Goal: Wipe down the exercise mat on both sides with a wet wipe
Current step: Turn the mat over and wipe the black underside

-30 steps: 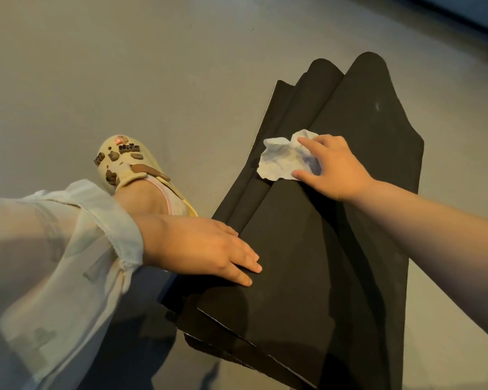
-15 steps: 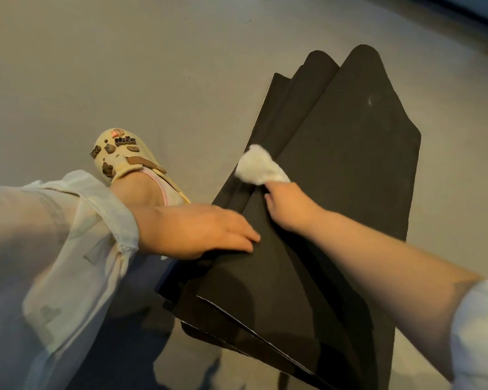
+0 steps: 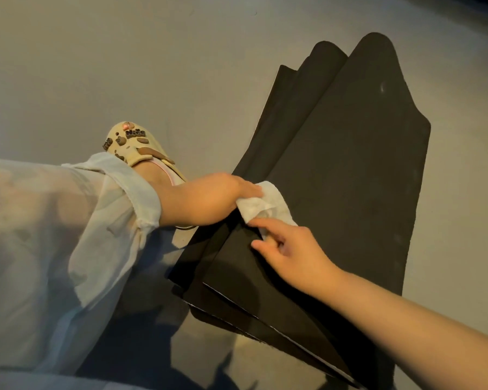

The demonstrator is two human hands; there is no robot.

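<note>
overlapping folded black mat, crumpled wipe

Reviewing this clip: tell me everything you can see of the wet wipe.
The wipe is a white, crumpled, thin sheet, bunched up over the left edge of the folded black mat. The left hand pinches its left end between fingers and thumb. The right hand has its index finger on the wipe's lower right part; whether that hand grips it too is unclear.

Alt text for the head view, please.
Left hand grips a white wet wipe on a folded black exercise mat, while the right hand touches the wipe's near edge. The mat lies on a grey floor beside a beige clog.
</note>
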